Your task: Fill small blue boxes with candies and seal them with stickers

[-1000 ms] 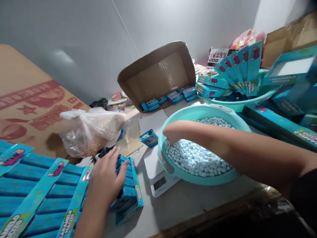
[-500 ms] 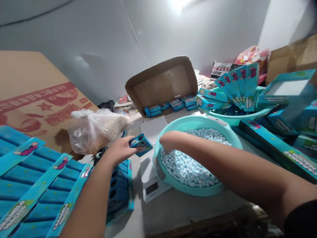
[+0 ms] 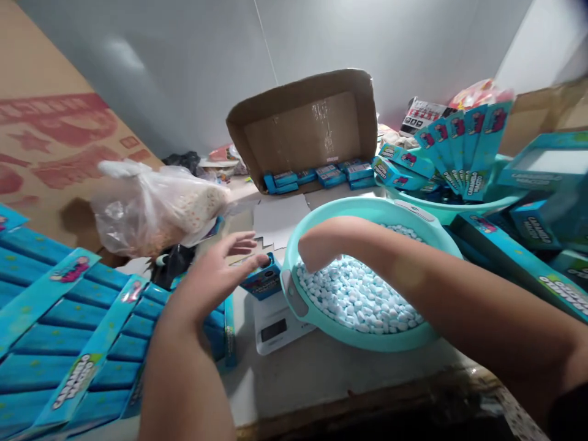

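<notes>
- Stacked long blue cartons (image 3: 55, 318) fill the near left; behind them stands a cardboard sheet (image 3: 59, 135) with red print.
- A clear plastic bag (image 3: 156, 208) with pale contents lies just beyond the left hand.
- The left hand (image 3: 215, 275) is open with its fingers spread, and its thumb tip rests on top of a small blue box (image 3: 263, 283).
- That box stands on a white scale (image 3: 275, 321), just left of the basin.
- A teal basin (image 3: 367, 338) holds pale blue candies (image 3: 362, 294).
- The right hand (image 3: 316, 248) dips into the candies at the basin's left side with the wrist bent. Its fingers are hidden, so I cannot tell whether it is open or closed.
- Farther back, a brown carton (image 3: 307, 122) lies tipped on its side with a row of small blue boxes inside.
- At the far right, a second basin (image 3: 487, 204) holds upright blue packets (image 3: 463, 150).
</notes>
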The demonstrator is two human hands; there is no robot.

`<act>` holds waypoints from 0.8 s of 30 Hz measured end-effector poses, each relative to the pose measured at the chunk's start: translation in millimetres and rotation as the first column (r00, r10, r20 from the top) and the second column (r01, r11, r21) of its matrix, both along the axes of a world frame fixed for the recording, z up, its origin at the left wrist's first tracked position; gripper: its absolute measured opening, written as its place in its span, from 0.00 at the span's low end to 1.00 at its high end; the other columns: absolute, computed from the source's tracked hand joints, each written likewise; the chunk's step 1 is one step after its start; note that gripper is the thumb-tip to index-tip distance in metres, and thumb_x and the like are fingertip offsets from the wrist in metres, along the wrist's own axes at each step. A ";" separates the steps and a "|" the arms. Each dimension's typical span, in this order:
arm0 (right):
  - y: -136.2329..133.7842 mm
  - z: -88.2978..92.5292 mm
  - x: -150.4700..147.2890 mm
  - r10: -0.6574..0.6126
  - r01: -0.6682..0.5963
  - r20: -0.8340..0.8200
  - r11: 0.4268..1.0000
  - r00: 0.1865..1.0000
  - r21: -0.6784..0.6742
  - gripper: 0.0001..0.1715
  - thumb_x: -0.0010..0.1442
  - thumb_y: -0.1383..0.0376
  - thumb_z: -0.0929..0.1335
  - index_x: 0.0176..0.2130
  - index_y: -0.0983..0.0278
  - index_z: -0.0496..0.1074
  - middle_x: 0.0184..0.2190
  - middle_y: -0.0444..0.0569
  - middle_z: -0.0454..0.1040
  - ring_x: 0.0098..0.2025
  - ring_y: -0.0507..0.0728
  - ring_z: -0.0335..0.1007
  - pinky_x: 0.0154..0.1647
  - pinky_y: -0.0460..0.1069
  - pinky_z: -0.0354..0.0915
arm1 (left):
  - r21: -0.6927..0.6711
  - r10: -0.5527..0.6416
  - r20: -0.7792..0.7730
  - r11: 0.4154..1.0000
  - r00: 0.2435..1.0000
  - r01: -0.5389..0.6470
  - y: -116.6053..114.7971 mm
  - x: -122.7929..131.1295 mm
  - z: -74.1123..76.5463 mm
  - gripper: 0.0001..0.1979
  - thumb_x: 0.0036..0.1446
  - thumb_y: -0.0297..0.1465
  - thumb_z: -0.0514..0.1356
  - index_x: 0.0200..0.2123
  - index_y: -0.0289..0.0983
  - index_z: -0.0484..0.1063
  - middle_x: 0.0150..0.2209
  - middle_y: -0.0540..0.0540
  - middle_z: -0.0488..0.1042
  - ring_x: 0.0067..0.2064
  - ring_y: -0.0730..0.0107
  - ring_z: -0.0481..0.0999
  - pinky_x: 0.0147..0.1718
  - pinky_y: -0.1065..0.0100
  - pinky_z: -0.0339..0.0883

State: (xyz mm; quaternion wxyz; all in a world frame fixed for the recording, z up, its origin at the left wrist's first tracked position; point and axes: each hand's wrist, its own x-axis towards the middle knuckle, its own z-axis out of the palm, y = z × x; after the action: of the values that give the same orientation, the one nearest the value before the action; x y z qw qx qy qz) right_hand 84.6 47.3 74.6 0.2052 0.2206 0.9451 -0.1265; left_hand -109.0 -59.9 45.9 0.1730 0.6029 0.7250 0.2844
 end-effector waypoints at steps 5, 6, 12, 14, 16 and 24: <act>-12.0 2.5 -2.2 0.013 -0.014 0.024 0.999 1.000 0.038 0.25 0.54 0.52 0.72 0.45 0.67 0.78 0.34 0.53 0.77 0.30 0.59 0.71 0.29 0.50 0.63 | 0.460 0.095 -0.052 0.886 0.994 -0.061 -13.8 11.7 -12.8 0.27 0.60 0.44 0.59 0.59 0.40 0.64 0.40 0.47 0.78 0.44 0.64 0.78 0.49 0.60 0.70; -13.2 1.2 -3.4 0.011 -0.012 0.026 0.999 1.000 0.041 0.24 0.54 0.53 0.72 0.44 0.67 0.78 0.33 0.53 0.76 0.30 0.58 0.71 0.28 0.49 0.62 | 0.485 0.105 -0.131 0.874 0.986 -0.029 -15.6 12.7 -17.9 0.26 0.60 0.43 0.59 0.59 0.41 0.64 0.39 0.48 0.78 0.44 0.64 0.78 0.49 0.60 0.70; -13.4 -14.6 -12.3 -0.046 0.043 0.050 0.997 0.998 0.062 0.16 0.54 0.57 0.70 0.34 0.68 0.76 0.24 0.51 0.72 0.27 0.58 0.69 0.28 0.51 0.61 | 0.547 0.140 -0.456 0.823 0.879 0.153 -12.8 10.6 -39.3 0.14 0.63 0.36 0.57 0.50 0.42 0.73 0.38 0.48 0.79 0.43 0.65 0.77 0.49 0.62 0.68; -15.2 -20.1 -15.5 -0.078 0.073 0.053 0.994 0.996 0.084 0.14 0.54 0.58 0.71 0.34 0.68 0.76 0.25 0.54 0.71 0.29 0.61 0.70 0.31 0.53 0.62 | 0.546 0.164 -0.472 0.826 0.866 0.141 -11.9 11.7 -39.5 0.14 0.63 0.36 0.57 0.50 0.42 0.74 0.38 0.48 0.79 0.43 0.65 0.78 0.49 0.61 0.68; -17.6 -23.8 -17.7 -0.099 0.094 0.061 0.992 0.993 0.086 0.11 0.52 0.61 0.72 0.33 0.68 0.75 0.25 0.55 0.71 0.32 0.64 0.71 0.34 0.55 0.64 | 0.574 0.200 -0.446 0.812 0.872 0.108 -13.7 15.7 -36.5 0.13 0.63 0.36 0.57 0.50 0.42 0.73 0.38 0.50 0.79 0.42 0.67 0.78 0.48 0.61 0.69; -15.6 -22.5 -12.0 -0.114 0.117 -0.030 0.986 0.993 0.120 0.07 0.51 0.63 0.74 0.28 0.65 0.75 0.24 0.51 0.72 0.32 0.63 0.72 0.35 0.55 0.65 | 0.628 0.295 -0.349 0.778 0.889 -0.012 -25.6 31.0 -22.9 0.10 0.66 0.36 0.54 0.45 0.49 0.73 0.39 0.53 0.80 0.43 0.64 0.79 0.47 0.55 0.72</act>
State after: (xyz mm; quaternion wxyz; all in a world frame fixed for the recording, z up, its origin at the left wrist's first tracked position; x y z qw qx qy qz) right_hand 72.6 31.7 52.1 0.1728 0.2856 0.9390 -0.0831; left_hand -78.0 -85.5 22.9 -0.2187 0.6103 0.6618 0.3766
